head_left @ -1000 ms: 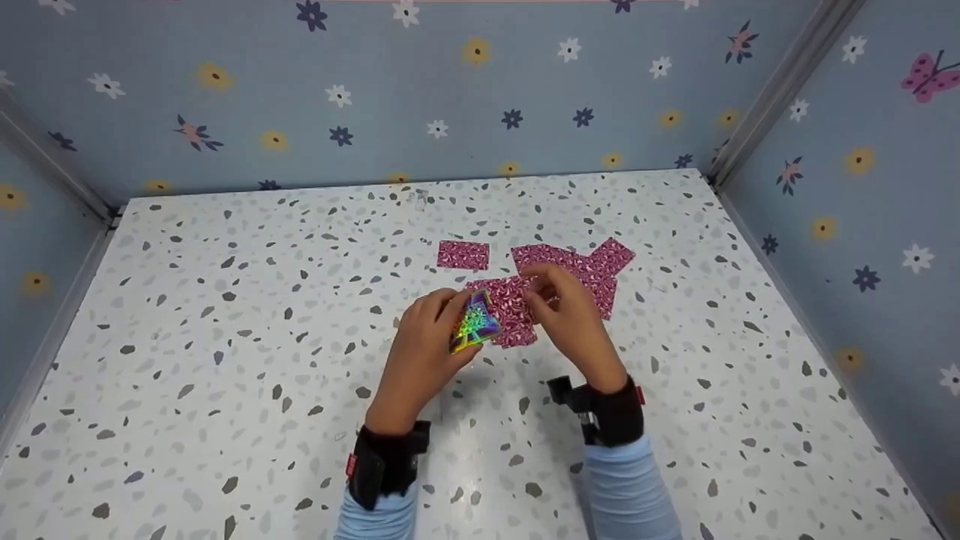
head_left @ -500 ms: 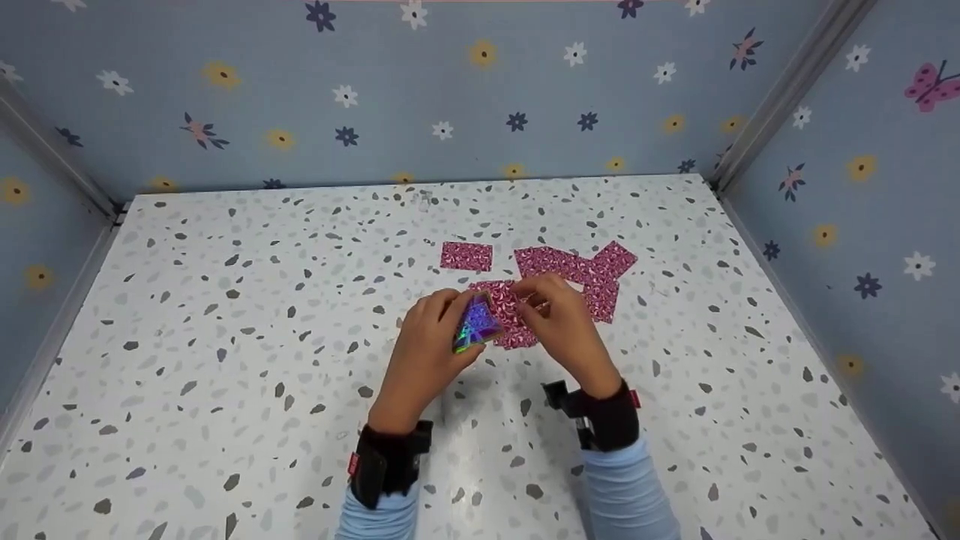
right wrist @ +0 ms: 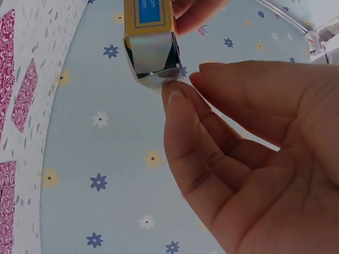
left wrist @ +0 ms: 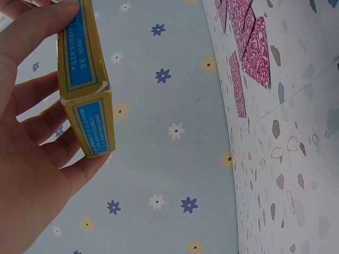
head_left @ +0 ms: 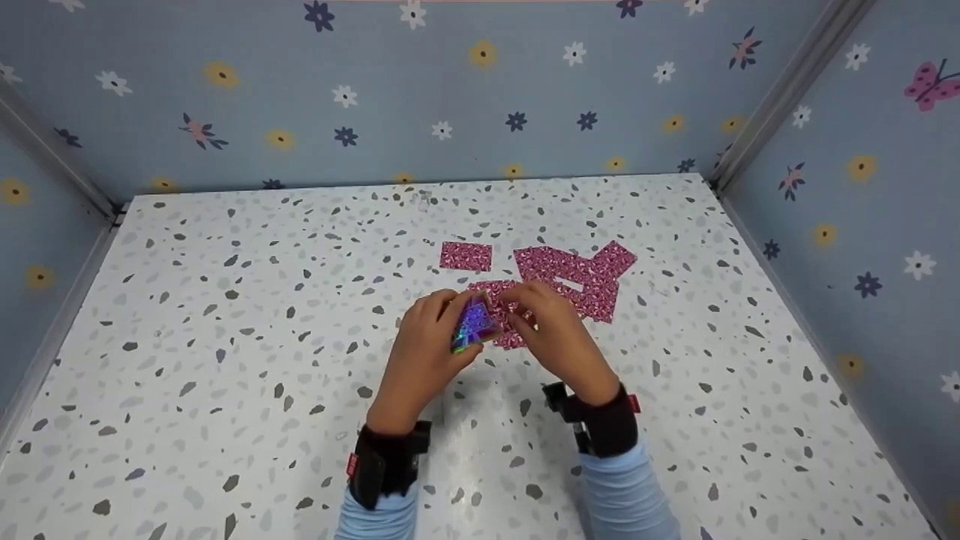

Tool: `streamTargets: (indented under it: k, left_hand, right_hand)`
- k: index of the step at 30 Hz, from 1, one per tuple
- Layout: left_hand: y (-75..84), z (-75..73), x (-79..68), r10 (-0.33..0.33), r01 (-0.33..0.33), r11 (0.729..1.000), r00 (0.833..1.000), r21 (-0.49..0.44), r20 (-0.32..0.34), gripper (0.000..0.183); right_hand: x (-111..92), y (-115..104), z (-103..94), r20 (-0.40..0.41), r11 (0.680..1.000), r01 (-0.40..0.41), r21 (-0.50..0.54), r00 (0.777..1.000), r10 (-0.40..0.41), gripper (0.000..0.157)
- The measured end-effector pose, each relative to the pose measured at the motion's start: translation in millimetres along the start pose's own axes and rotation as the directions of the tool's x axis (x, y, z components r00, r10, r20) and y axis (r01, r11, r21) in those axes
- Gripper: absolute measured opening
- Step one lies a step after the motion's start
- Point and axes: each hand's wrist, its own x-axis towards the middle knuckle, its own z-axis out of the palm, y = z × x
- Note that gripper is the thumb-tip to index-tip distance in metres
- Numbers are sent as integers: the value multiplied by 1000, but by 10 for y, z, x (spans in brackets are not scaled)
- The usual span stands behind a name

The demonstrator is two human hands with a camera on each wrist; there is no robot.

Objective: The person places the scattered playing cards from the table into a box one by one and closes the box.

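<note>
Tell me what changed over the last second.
The right hand has moved left, closer to the box, uncovering a white strip among the pink cards. The box's sheen has turned from green to mostly violet-blue. The left hand still grips the box; the visible cards lie as before.

Head cam bright (soft glare on table (head_left: 454, 484)); wrist pics dimmer.

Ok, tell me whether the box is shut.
Not fully shut: in the right wrist view, the box has a silvery flap jutting out by the right hand.
</note>
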Motion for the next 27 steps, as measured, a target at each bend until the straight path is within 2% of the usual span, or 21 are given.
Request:
streamTargets:
  k: [7,10,13,21,27]
  left_hand:
    - [-8,-4,-8,21,-21,1000,999,21,-34,59]
    - [-10,-12,-7,15,-14,1000,999,15,-28,60]
    - [-13,-19,-8,-1,1,1000,1000,7,-17,61]
    - [-28,-32,-5,-20,20,1000,1000,6,-9,62]
    - [-33,-52,-13,-22,22,1000,1000,3,-16,62]
  right_hand:
    - [6,47,-14,-9,1000,23,17,1000,-23,24]
    - [23,113,-4,-33,999,-7,34,999,8,23]
    - [48,199,21,-36,997,-69,30,997,70,23]
    - [104,440,167,59,987,-155,31,986,153,26]
    - [128,595,286,147,976,-218,17,966,213,33]
